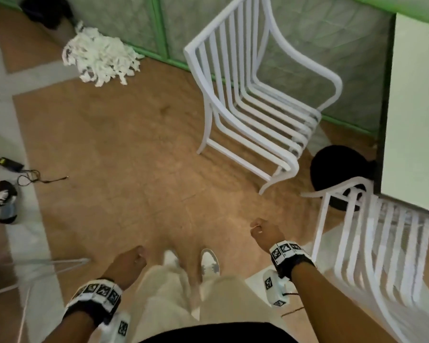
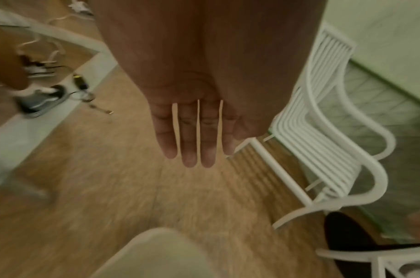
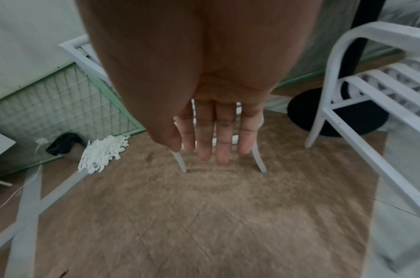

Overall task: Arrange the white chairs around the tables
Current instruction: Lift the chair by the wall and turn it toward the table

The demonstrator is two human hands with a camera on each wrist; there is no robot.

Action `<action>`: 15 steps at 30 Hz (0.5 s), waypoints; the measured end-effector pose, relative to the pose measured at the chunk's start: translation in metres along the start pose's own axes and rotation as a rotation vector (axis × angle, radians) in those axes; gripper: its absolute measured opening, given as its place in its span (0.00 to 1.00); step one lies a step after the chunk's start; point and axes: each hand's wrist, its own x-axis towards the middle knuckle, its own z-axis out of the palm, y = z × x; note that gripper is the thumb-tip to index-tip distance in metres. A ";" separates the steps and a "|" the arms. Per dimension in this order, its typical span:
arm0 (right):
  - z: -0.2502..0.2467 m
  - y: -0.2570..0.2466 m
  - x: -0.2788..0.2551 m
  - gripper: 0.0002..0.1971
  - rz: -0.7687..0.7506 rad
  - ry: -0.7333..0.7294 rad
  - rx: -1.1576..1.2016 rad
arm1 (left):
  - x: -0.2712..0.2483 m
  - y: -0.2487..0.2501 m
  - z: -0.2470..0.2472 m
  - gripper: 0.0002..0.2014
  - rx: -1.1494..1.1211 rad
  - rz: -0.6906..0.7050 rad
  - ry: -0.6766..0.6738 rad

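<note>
A white slatted armchair (image 1: 255,95) stands upright on the brown floor ahead of me, its seat turned toward the white table (image 1: 416,95) at the right. A second white chair (image 1: 372,243) stands at the table's near edge, to my right. My left hand (image 1: 129,263) hangs empty beside my leg. My right hand (image 1: 265,231) hangs empty a short way left of the second chair and touches nothing. In the left wrist view the left hand (image 2: 194,143) shows straight fingers, with the first chair (image 2: 323,141) beyond. In the right wrist view the right hand (image 3: 218,135) also has straight fingers.
The table's black round base (image 1: 337,169) sits between the two chairs. A white mop head (image 1: 99,58) lies by the green-framed wall. A cable and charger (image 1: 10,164) and another person's shoe (image 1: 3,201) are at the left. Thin wire legs (image 1: 35,268) stand at lower left.
</note>
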 end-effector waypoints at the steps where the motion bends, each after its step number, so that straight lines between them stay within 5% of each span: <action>1: -0.007 -0.019 0.011 0.11 -0.003 0.015 0.000 | 0.016 0.014 -0.028 0.07 0.013 0.036 0.018; 15: -0.076 -0.249 0.131 0.14 0.025 0.251 0.222 | 0.193 0.176 -0.314 0.05 0.224 0.546 -0.033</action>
